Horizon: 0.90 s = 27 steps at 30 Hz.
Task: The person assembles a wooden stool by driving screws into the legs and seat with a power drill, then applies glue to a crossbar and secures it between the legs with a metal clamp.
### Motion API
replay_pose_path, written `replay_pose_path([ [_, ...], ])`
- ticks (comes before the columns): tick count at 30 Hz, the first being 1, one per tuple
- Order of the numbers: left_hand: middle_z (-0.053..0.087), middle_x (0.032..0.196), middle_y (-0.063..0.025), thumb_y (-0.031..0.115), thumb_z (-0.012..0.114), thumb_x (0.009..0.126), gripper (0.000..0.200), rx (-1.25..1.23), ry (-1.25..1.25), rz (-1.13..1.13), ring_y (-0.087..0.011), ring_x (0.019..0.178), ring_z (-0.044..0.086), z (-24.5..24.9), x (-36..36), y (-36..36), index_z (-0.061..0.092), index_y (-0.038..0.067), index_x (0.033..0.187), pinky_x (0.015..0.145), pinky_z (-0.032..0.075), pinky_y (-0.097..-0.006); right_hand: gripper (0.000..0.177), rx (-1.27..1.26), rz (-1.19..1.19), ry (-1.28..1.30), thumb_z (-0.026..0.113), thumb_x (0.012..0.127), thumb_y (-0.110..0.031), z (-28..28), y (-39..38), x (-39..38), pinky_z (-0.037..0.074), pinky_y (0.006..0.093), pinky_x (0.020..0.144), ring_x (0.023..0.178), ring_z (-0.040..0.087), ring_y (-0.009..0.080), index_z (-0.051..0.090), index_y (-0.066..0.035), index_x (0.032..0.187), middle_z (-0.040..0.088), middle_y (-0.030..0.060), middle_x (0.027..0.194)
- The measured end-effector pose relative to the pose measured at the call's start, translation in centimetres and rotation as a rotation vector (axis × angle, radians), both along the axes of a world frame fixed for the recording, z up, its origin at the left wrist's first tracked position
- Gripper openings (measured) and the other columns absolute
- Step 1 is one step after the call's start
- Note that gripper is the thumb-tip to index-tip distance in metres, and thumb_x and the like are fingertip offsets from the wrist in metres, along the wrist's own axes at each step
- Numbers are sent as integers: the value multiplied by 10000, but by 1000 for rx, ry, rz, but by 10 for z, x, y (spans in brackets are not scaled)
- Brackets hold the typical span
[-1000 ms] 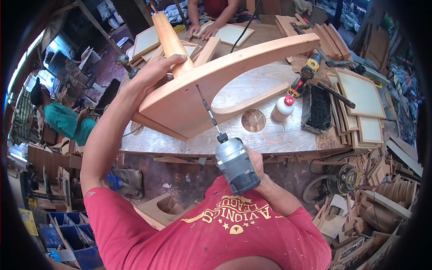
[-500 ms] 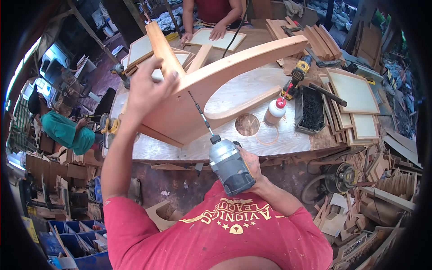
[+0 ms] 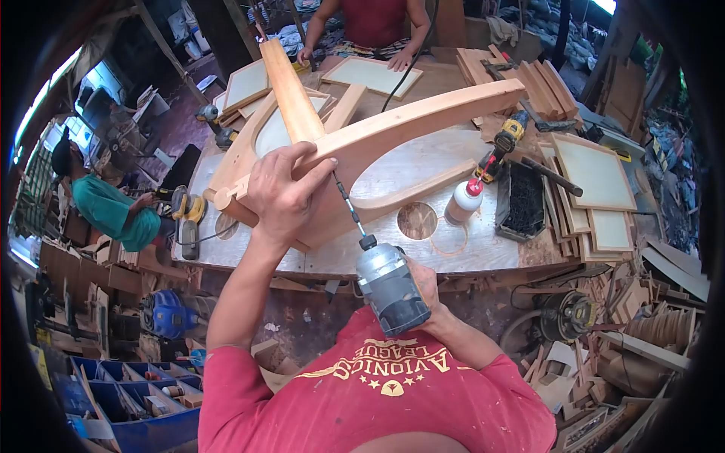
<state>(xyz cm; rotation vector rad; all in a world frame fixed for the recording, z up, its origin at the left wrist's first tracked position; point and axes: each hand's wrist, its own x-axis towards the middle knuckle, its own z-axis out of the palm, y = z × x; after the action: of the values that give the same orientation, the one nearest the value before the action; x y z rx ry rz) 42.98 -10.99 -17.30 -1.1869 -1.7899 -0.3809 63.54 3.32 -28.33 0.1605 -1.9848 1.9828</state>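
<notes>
My right hand [image 3: 424, 285] grips the handle of a power drill [image 3: 393, 291]. Its long, slim bit [image 3: 348, 199] points up and away, with the tip at the lower face of a curved wooden piece [image 3: 423, 113]. That piece belongs to a wooden frame, joined to an upright slat [image 3: 291, 87]. My left hand [image 3: 283, 189] is closed over the joint of the frame, thumb and index finger right beside the bit's tip. Whether the tip is inside the wood is hidden by the thumb.
On the table [image 3: 483, 253] stand a white glue bottle with a red cap [image 3: 464, 202], a yellow drill [image 3: 507, 136], a black tray of screws [image 3: 522, 200] and stacked panels [image 3: 593, 174]. A sander [image 3: 189, 215] lies left. Co-workers sit opposite [image 3: 374, 26] and at left [image 3: 109, 208].
My left hand has slid down and right along the frame, its thumb now close to the bit's tip. The drill has shifted slightly right and down. The co-worker's hands opposite have moved apart.
</notes>
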Motion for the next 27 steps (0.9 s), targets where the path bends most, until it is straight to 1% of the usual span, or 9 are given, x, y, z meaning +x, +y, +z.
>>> replay_pose_path([
  [2, 663, 1019, -16, 102, 815, 651, 297, 30, 83, -26, -217, 935, 643, -5, -4, 2, 772, 210, 925, 712, 483, -365, 534, 20, -16, 14, 824, 686, -257, -1, -1, -1, 589, 393, 713, 856, 705, 310, 645, -33, 1137, 662, 178, 1108],
  [4, 663, 1025, -1, 138, 818, 665, 274, 54, 91, -31, -231, 929, 634, -12, -8, 4, 770, 219, 923, 740, 480, -371, 525, 300, -107, 225, 825, 687, -264, -1, 3, -5, 588, 393, 709, 861, 705, 312, 648, -31, 1123, 664, 178, 1109],
  [6, 663, 1029, 7, 154, 819, 673, 265, 66, 101, -27, -239, 927, 629, -12, -9, 4, 769, 222, 924, 758, 479, -376, 518, 234, -94, 176, 827, 685, -266, -2, 1, -6, 589, 395, 709, 864, 705, 314, 653, -29, 1111, 665, 178, 1105],
  [8, 664, 1031, 7, 152, 818, 675, 266, 66, 101, -22, -242, 931, 630, -11, -6, 5, 771, 219, 928, 767, 480, -380, 513, 276, -120, 216, 828, 685, -264, -2, 2, -7, 589, 397, 709, 867, 705, 316, 654, -24, 1104, 664, 179, 1104],
  [10, 671, 1025, -12, 105, 821, 648, 275, 74, 100, -26, -242, 907, 647, -8, -3, 7, 760, 188, 903, 760, 482, -374, 511, 427, -181, 347, 828, 686, -258, 1, 4, -8, 589, 397, 710, 870, 705, 318, 653, -17, 1101, 663, 182, 1108],
  [14, 683, 1004, -39, 73, 833, 618, 280, 170, 7, -46, -248, 897, 659, -12, -2, 9, 740, 147, 872, 767, 485, -382, 504, 376, -177, 332, 824, 688, -241, 5, -1, -4, 587, 393, 706, 865, 705, 315, 651, -13, 1103, 661, 180, 1107],
  [17, 687, 988, -54, 62, 837, 606, 286, 177, -26, -36, -257, 899, 661, -11, 1, 9, 728, 130, 862, 766, 488, -394, 505, 387, -168, 312, 820, 690, -233, 0, -1, -3, 587, 389, 704, 866, 706, 313, 649, -13, 1111, 663, 172, 1093],
  [21, 676, 988, -22, 112, 835, 627, 271, 117, 43, -55, -271, 925, 652, -11, -1, 5, 744, 179, 872, 774, 497, -390, 504, 478, -176, 352, 820, 695, -234, 4, 3, 0, 587, 386, 697, 866, 707, 311, 647, -20, 1117, 664, 163, 1075],
  [27, 666, 976, -15, 127, 813, 645, 230, 86, 105, -47, -272, 950, 646, -16, 2, 4, 755, 190, 859, 768, 490, -389, 507, 410, -153, 282, 827, 705, -257, -3, 0, 7, 589, 382, 686, 852, 707, 307, 649, -37, 1125, 669, 154, 1066],
])
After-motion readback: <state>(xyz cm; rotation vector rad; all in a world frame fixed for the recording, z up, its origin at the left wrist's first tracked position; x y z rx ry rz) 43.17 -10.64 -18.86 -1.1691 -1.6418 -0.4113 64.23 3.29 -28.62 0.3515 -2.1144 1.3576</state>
